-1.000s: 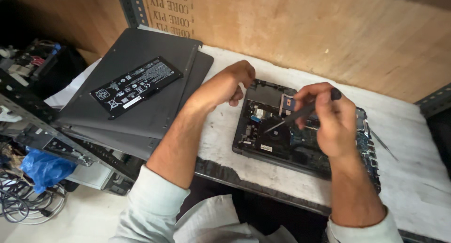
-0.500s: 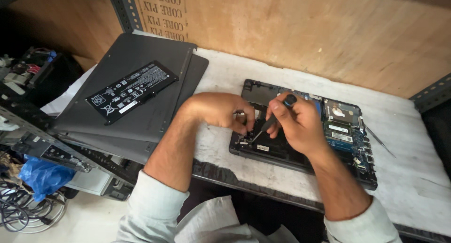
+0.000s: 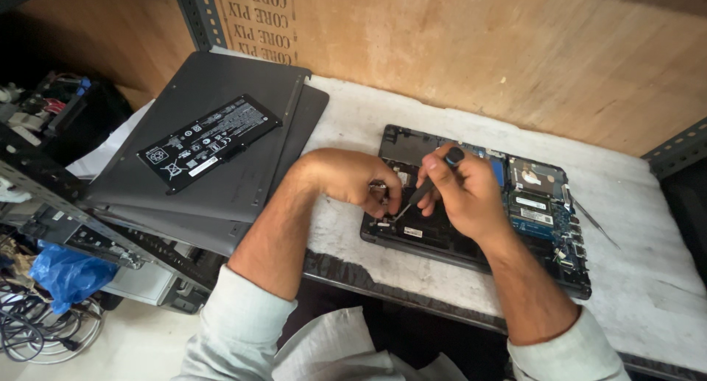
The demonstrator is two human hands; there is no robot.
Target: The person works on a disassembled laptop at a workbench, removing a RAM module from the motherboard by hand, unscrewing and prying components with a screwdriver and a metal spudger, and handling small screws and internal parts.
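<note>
Opened laptop [image 3: 479, 204] and screwdriver [image 3: 431, 183] on the bench.

The laptop lies flat, base cover off, its long side running left to right and skewed a little, right end nearer. Inside, the left part is dark and mostly bare; the right part shows a blue circuit board, a silver drive and labelled modules (small parts too fine to tell apart). The screwdriver is slim, with a black handle and thin metal shaft, tilted steeply: handle up and to the far right, tip down at the near left of the laptop's interior, touching it or just above.
</note>
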